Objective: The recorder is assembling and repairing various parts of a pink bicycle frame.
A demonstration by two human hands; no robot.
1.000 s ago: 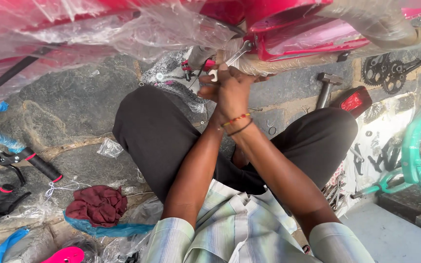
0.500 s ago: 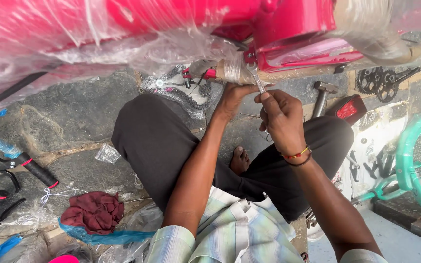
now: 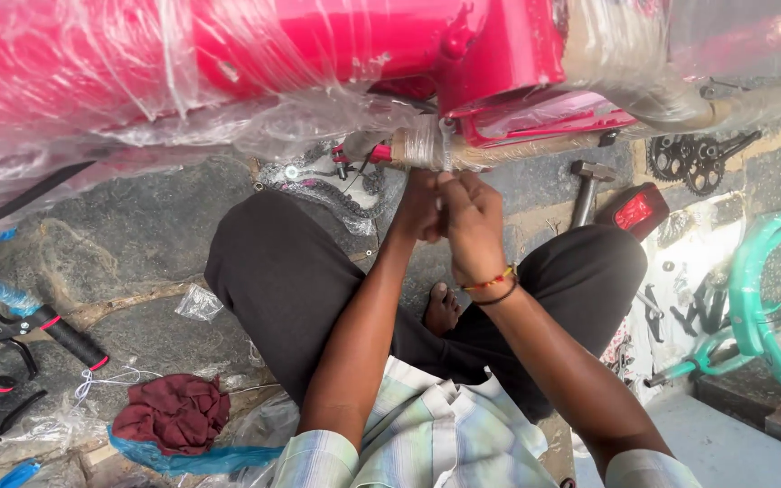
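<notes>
Head view: across the top of the frame runs a glossy pink bicycle frame (image 3: 336, 45) swathed in crinkled clear plastic. At upper centre, a tan tube (image 3: 436, 149) bound in shiny film sticks out beneath it. Both hands meet just under that tube: the left hand (image 3: 419, 206) and the right hand (image 3: 470, 215), pressed together, fingers pinched at the wrapping. A steel hammer (image 3: 588, 185) lies right of them on rough grey stone, a crumpled maroon rag (image 3: 174, 411) at lower left.
</notes>
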